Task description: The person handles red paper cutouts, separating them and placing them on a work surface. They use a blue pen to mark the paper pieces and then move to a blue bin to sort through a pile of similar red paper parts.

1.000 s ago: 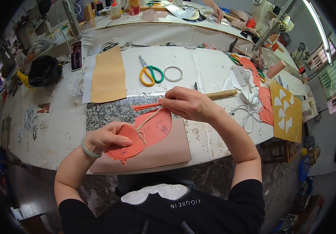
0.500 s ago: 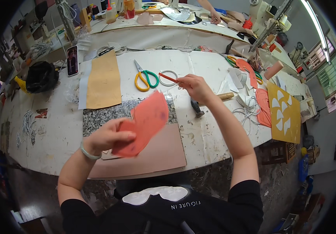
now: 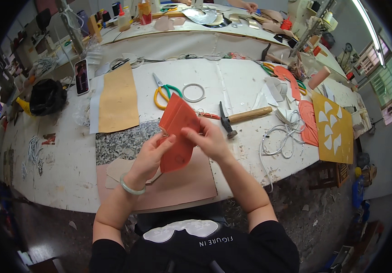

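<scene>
An orange-red leather piece (image 3: 179,136) with a folded edge and dark marks is held up between both hands over the work board. My left hand (image 3: 148,157), a pale bangle at its wrist, grips its left edge with the thumb on the front. On the opposite edge, my right hand (image 3: 209,139) pinches it, thumb in front and fingers behind. Just beyond the right hand lies a thin red stick-like tool (image 3: 210,116), its kind unclear. To its right rests a hammer (image 3: 246,116) with a wooden handle. Below the leather, a beige cut piece (image 3: 114,173) lies on the pinkish board (image 3: 191,184).
Scissors (image 3: 160,91) and a grey ring (image 3: 193,92) lie beyond the hands. A tan sheet (image 3: 118,100) covers a speckled stone slab's (image 3: 123,145) far left corner. White cord (image 3: 280,136), red pieces (image 3: 308,120) and a yellow sheet (image 3: 332,127) lie right. A phone (image 3: 81,77) stands left.
My right hand has put the red stick down by the hammer and come back to grip the leather. My left hand has moved right, turning the leather more upright.
</scene>
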The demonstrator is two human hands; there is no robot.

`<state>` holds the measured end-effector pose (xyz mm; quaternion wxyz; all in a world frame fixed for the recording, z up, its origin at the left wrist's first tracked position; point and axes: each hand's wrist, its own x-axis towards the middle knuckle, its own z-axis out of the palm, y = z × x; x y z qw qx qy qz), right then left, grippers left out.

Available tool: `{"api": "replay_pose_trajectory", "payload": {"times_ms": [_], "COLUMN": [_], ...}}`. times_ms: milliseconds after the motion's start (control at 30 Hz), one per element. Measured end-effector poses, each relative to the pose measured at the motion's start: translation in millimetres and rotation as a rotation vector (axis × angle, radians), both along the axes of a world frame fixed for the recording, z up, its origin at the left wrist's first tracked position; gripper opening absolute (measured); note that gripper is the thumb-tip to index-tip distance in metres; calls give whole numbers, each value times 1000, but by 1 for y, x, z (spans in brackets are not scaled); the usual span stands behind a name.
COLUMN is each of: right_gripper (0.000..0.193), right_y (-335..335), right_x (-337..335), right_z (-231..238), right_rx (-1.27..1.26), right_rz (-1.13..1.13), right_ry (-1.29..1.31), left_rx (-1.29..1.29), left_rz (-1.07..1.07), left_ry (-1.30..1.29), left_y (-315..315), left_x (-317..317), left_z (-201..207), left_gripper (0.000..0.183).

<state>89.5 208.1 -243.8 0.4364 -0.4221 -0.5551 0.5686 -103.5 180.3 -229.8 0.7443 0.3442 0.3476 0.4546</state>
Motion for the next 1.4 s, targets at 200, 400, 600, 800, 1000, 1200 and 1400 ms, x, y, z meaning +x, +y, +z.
{"api": "replay_pose_trajectory", "payload": {"times_ms": [200, 400, 600, 800, 1000, 1200, 1400], "right_gripper": [30, 34, 17, 24, 50, 61, 52], "right_y": [-59, -124, -124, -56, -2, -12, -18], "right_x": [47, 186, 179, 77, 49, 65, 58], "right_z": [9, 45, 58, 17, -45, -47, -57], "right_rx": [39, 289, 675, 684, 653, 594, 216], "right_rz": [-164, -626, -442, -48, 225, 162, -14], "right_ry": [133, 189, -29, -80, -535, -589, -372], "left_rx": [41, 476, 1073, 1068, 841, 932, 1032], "left_rz": [121, -532, -578, -180, -274, -297, -200], "left_ry": [117, 629, 742, 1081, 1743, 1626, 1445], "left_y": [-28, -69, -114, -67, -80, -133, -159], "left_x": [29, 107, 140, -20, -103, -93, -112], "left_z": [-10, -7, -44, -11, -40, -36, -45], "left_gripper": [23, 26, 45, 64, 115, 95, 45]}}
